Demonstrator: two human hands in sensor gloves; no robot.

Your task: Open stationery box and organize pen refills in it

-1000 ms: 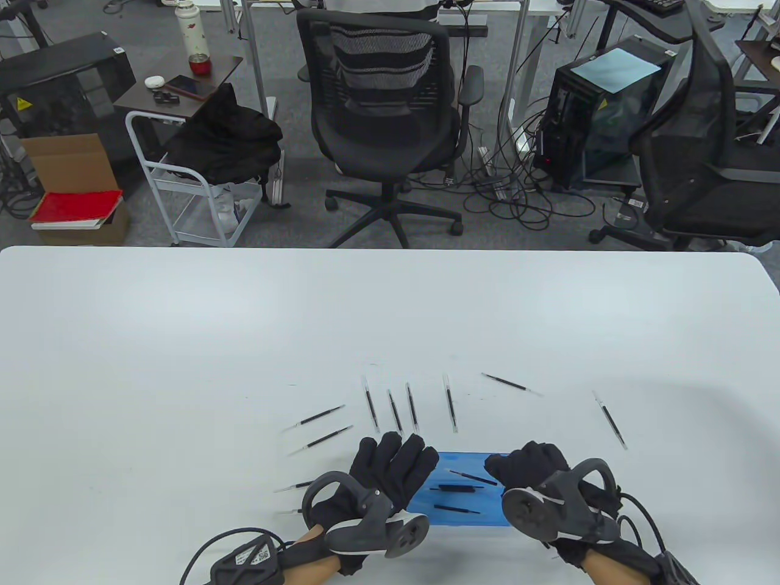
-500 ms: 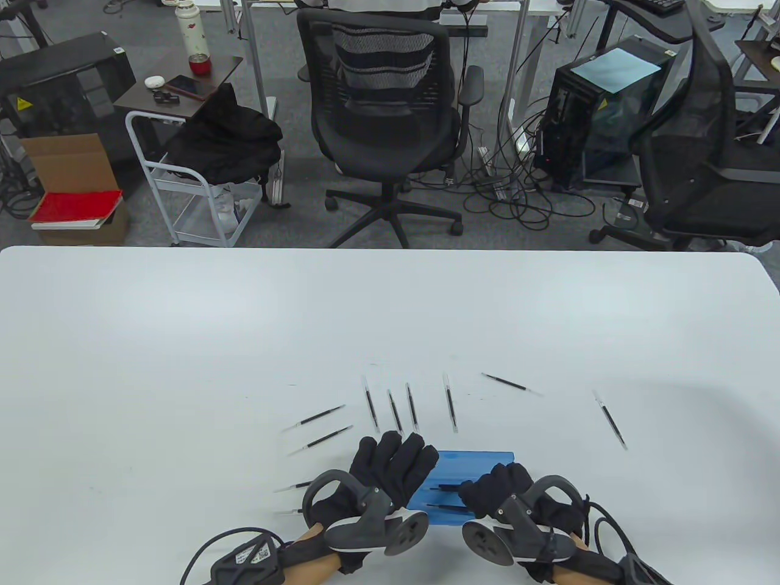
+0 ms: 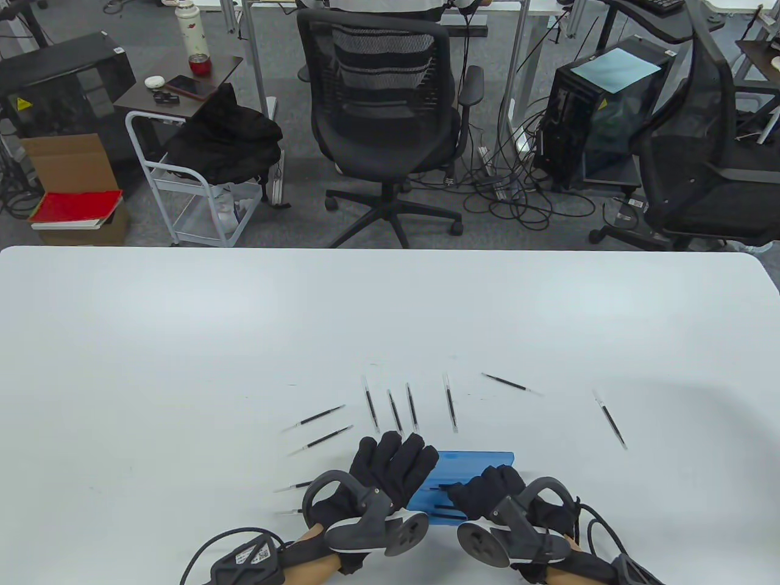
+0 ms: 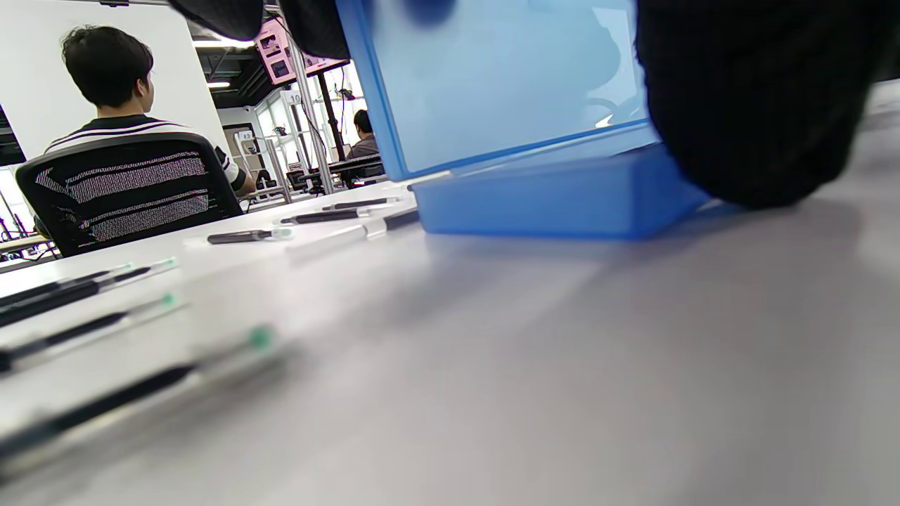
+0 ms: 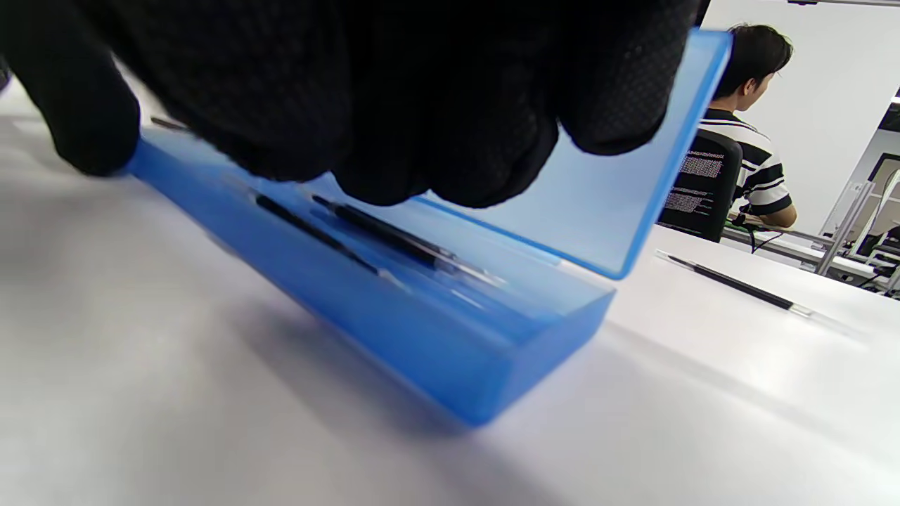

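The right hand (image 3: pixel 487 490) has been brought left over the box (image 3: pixel 469 464), fingers curled above the refills (image 5: pixel 365 228) inside; whether anything is held cannot be told. The upright lid (image 4: pixel 492 77) is steadied by the left hand (image 3: pixel 390 466), fingers straight. More refills (image 3: pixel 390 411) lie scattered on the table (image 3: pixel 183 341).

Office — mesh swivel chairs (image 3: pixel 384 116), desktop tower (image 3: pixel 600 109) with cable tangle (image 3: pixel 512 195) on grey carpet, desks behind — person seated (image 4: pixel 119 91)

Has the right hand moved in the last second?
Yes. The right hand has shifted left along the open translucent blue plastic stationery box, toward the left hand, and now covers the refills inside.
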